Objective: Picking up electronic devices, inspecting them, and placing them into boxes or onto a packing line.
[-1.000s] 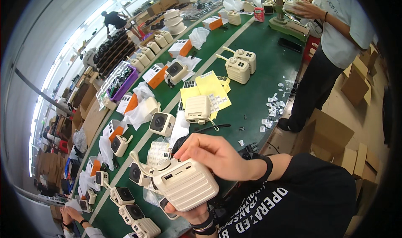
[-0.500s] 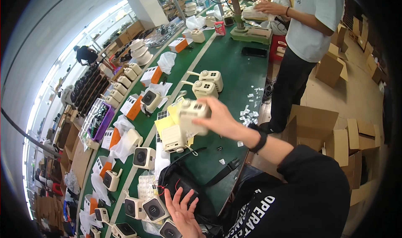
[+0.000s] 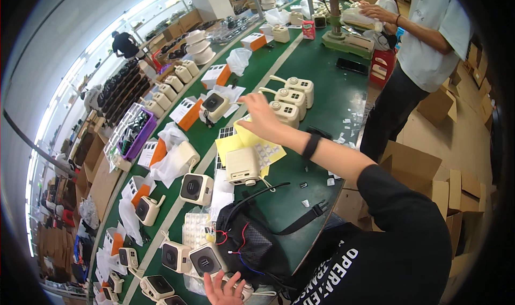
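Observation:
My right hand reaches out over the green table, fingers loosely apart and holding nothing. It is right beside the nearest of three cream box-shaped devices lined up in a row. Below my wrist lie yellow sticker sheets with another cream device on them. My left hand shows at the bottom edge, fingers spread, over a cream device next to a black bag.
Many more cream devices, white bags and orange-white boxes line the table's left side, with a purple basket. A person in a light shirt works at the far right end. Cardboard boxes stand on the floor at right.
My right hand carried a cream device from near my chest out to the row, set it down and let go. My left hand dropped to the bottom edge.

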A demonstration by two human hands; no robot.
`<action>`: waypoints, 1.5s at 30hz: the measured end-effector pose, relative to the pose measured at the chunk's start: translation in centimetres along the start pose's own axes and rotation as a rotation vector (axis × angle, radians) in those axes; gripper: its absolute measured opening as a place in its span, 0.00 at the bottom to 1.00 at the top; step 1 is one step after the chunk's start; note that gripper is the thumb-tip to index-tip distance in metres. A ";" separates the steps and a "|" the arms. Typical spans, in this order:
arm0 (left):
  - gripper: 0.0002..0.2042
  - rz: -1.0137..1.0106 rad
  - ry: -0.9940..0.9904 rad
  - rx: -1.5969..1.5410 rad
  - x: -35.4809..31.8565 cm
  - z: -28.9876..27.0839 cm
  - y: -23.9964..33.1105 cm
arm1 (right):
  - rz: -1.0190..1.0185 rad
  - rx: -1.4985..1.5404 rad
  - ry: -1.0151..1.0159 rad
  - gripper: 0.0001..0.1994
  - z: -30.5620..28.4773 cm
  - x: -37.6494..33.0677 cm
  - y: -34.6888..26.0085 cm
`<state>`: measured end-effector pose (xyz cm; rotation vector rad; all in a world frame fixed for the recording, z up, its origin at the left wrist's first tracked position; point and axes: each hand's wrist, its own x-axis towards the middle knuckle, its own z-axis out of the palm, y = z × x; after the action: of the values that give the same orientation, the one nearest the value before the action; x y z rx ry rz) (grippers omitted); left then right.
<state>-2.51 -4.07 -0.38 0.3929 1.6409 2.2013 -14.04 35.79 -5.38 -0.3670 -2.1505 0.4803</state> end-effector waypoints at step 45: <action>0.23 0.076 0.905 -0.241 -6.3 -9.1 -1.3 | 0.074 0.166 -0.809 0.51 27.4 1.2 -27.2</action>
<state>-0.69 -14.36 -4.30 -0.7270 1.6917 2.7958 -39.45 6.75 -6.75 -0.1657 -2.8444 0.9664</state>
